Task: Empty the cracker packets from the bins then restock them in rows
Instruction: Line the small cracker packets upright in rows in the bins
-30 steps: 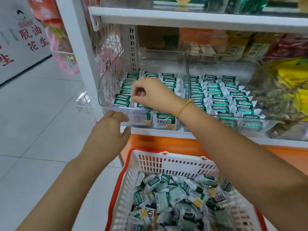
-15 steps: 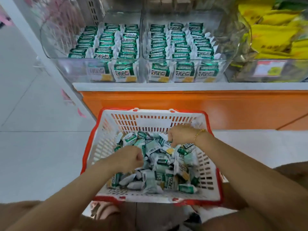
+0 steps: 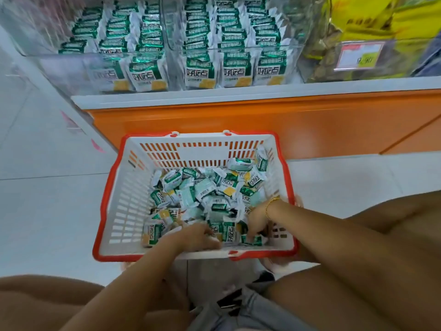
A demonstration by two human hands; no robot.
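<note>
The slotted plastic basket (image 3: 202,154) is white with a red rim. The small foil cracker packets (image 3: 230,231) are green and silvery white, with white lettering and a yellow corner patch. The shelf's flat base panel (image 3: 238,118) is orange. The floor tiles (image 3: 47,206) are pale grey.

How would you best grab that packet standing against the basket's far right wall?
Pinch the packet by its upper crimped edge, coming from above. It stands nearly upright, leaning on the basket wall, with its top clear of the pile.
</note>
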